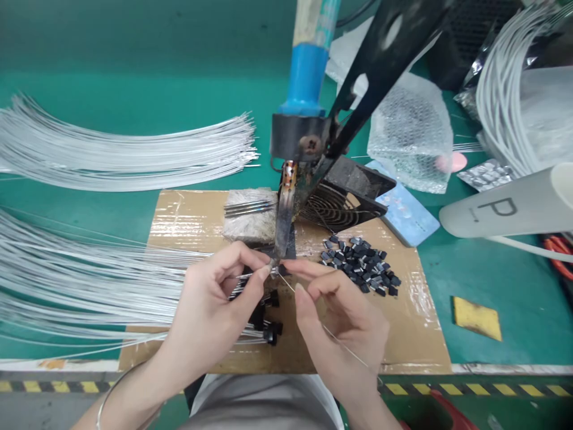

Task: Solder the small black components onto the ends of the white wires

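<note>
A soldering iron with a blue handle hangs tip down in a black metal bracket. Just under its tip, my left hand pinches a thin white wire by its end. A small black connector sits at that end, beside my right index finger. My right hand grips a strand of solder wire between thumb and fingers, its end reaching the joint below the iron. Fingertips partly hide the joint. Beneath my left hand lie wires with black connectors on their ends.
Loose black connectors are heaped on the cardboard. White wire bundles lie left. A small fan stands behind the iron. At right are a blue box, a white cylinder and a yellow sponge.
</note>
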`<move>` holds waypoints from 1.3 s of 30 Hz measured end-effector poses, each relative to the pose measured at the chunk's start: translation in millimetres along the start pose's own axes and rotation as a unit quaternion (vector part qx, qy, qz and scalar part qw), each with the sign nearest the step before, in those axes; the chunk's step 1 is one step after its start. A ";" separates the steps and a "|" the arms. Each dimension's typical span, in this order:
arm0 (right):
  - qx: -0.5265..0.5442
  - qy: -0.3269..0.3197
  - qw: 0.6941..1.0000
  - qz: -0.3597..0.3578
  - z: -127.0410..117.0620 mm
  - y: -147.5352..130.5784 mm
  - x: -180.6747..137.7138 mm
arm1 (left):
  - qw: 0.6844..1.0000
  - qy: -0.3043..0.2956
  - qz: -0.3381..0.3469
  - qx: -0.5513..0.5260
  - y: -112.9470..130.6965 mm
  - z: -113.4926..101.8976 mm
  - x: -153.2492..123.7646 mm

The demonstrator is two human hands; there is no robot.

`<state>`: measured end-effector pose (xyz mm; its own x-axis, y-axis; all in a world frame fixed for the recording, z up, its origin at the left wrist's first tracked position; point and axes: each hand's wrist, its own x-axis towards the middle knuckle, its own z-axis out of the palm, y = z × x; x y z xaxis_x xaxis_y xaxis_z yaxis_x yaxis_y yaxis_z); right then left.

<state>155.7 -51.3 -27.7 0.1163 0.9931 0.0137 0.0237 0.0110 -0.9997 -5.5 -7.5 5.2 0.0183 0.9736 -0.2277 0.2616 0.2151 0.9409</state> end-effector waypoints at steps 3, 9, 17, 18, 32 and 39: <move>0.004 0.005 1.000 0.000 1.1 0.5 1.4 | 1.000 -0.002 0.011 -0.005 2.4 0.0 1.1; -0.006 0.012 1.000 -0.012 2.8 -0.8 4.5 | 1.000 0.007 0.008 -0.004 6.1 1.7 4.4; -0.010 0.015 1.000 -0.024 4.2 -3.5 8.1 | 1.000 0.019 0.022 -0.012 10.6 1.9 5.0; -0.011 0.015 0.999 -0.026 4.1 -3.7 8.4 | 0.999 0.019 0.023 -0.013 10.8 2.0 4.9; -0.012 0.019 0.999 -0.037 3.9 -2.0 8.0 | 1.000 0.020 0.015 -0.011 11.5 2.5 3.5; -0.024 0.022 0.999 -0.037 4.6 -4.5 9.2 | 1.000 0.024 0.015 -0.007 11.3 2.3 5.3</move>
<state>152.2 -41.7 -23.2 0.1567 0.9836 0.0891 0.0816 0.0770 -0.9937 -0.2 -0.1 14.1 -0.0205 0.9822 -0.1870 0.2474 0.1862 0.9509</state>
